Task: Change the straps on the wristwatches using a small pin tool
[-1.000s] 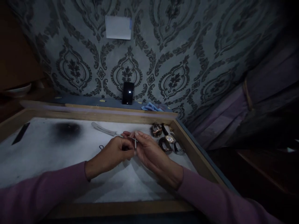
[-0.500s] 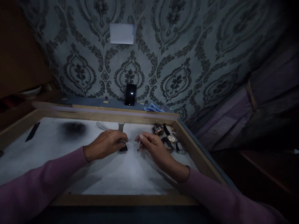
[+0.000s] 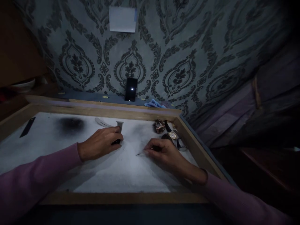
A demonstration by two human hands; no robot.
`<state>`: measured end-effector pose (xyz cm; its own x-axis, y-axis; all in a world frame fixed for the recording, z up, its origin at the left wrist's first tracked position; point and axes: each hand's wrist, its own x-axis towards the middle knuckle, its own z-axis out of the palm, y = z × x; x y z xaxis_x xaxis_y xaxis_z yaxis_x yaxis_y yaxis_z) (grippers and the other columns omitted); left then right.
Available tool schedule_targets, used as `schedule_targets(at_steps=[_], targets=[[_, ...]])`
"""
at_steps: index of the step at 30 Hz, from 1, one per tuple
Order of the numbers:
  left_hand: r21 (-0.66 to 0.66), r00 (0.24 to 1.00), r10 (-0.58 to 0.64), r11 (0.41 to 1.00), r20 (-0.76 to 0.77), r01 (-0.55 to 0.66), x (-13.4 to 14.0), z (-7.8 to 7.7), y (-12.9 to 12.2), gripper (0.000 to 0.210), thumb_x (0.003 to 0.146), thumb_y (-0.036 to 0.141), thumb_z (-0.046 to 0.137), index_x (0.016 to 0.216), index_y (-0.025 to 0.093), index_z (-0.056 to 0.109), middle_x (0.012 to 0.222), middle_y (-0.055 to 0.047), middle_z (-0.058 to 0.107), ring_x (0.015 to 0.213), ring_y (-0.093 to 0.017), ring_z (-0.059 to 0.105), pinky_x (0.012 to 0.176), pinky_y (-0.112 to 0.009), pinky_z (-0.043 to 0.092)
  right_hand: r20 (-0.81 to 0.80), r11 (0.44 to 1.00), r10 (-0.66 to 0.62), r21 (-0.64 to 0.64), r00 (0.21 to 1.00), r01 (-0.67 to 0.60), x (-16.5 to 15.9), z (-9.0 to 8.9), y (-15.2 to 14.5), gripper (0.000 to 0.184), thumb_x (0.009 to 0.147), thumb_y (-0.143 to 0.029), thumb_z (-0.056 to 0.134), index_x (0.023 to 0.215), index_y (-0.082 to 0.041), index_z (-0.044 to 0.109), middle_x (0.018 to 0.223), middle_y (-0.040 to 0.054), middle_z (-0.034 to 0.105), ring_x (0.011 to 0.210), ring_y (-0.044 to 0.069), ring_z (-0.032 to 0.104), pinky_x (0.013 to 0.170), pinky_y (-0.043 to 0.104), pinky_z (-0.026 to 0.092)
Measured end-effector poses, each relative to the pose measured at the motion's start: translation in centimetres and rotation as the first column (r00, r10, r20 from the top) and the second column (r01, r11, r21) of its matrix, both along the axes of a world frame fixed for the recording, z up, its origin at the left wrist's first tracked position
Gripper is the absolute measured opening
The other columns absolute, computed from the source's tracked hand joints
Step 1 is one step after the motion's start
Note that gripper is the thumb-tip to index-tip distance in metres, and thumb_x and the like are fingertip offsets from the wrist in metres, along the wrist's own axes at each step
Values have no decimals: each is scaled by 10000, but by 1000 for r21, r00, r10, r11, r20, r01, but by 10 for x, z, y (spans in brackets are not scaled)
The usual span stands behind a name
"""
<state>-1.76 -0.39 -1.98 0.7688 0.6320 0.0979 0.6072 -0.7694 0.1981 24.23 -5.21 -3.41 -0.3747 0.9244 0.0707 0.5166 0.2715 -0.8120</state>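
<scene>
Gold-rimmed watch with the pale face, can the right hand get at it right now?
Probably yes: the gold-rimmed watch lies just beyond the right hand, its face uncovered. That hand holds a thin pointed tool, though, which would likely need putting down first.

Watches point(image 3: 172, 135) lie right of the strap pieces point(image 3: 101, 122) in the tray point(image 3: 122, 198), a phone point(image 3: 131, 93) behind it.

Lower left of centre: left hand point(image 3: 99, 144) grips a dark object point(image 3: 116, 142), partly hidden. Lower right of centre: right hand point(image 3: 167, 154) pinches a thin tool point(image 3: 140, 153), tip pointing left. Wristwatches point(image 3: 172, 135) grouped right of centre, within wooden frame point(image 3: 126, 198). Upright phone point(image 3: 131, 89) above centre.
</scene>
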Motion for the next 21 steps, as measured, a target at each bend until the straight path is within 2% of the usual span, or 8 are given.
schedule_targets(at_steps=[3, 5, 7, 13, 16, 21], targets=[[150, 995, -95, 984, 2, 93, 0, -6, -5, 139, 925, 155, 513, 923, 141, 651, 944, -62, 592, 863, -205, 563, 707, -310, 458, 257, 980, 96, 146, 962, -137, 1, 2, -6, 91, 808, -103, 601, 739, -147, 643, 722, 31, 655, 661, 138, 594, 609, 229, 404], [239, 987, -159, 960, 27, 148, -1, -10, -8, 250, 968, 137, 413, 905, 131, 656, 888, -66, 594, 820, -199, 538, 691, -311, 453, 402, 956, 146, 178, 904, -234, -2, 3, -10, 106, 843, -87, 571, 783, -145, 637, 755, 37, 655, 649, 135, 589, 602, 230, 386], [258, 975, -212, 948, 70, 187, -4, -12, -8, 314, 996, 137, 348, 939, 132, 656, 867, -63, 595, 789, -187, 518, 674, -298, 448, 503, 937, 171, 182, 847, -297, -7, 4, -12, 123, 890, -113, 537, 817, -144, 632, 795, 54, 662, 667, 145, 599, 604, 239, 376], [147, 931, -324, 942, 168, 301, -14, -16, -5, 331, 963, 55, 352, 1188, 150, 576, 1042, -80, 639, 975, -204, 522, 798, -298, 478, 528, 934, 203, 148, 825, -325, -20, 6, -14, 159, 932, -165, 488, 806, -159, 585, 710, 34, 660, 596, 134, 577, 557, 245, 311], [110, 938, -317, 947, 141, 303, -14, -17, -4, 386, 929, 16, 359, 1217, 165, 567, 1031, -77, 632, 985, -219, 503, 788, -307, 482, 531, 943, 224, 93, 817, -319, -24, 5, -14, 138, 931, -161, 466, 867, -164, 588, 673, 23, 652, 549, 126, 546, 536, 250, 284], [67, 947, -314, 948, 65, 310, -12, -14, -3, 445, 897, -7, 335, 1209, 196, 579, 1060, -77, 601, 998, -232, 470, 801, -328, 481, 518, 956, 205, 75, 830, -283, -26, 3, -14, 125, 926, -181, 447, 928, -164, 570, 652, 16, 631, 512, 115, 485, 522, 249, 251]])
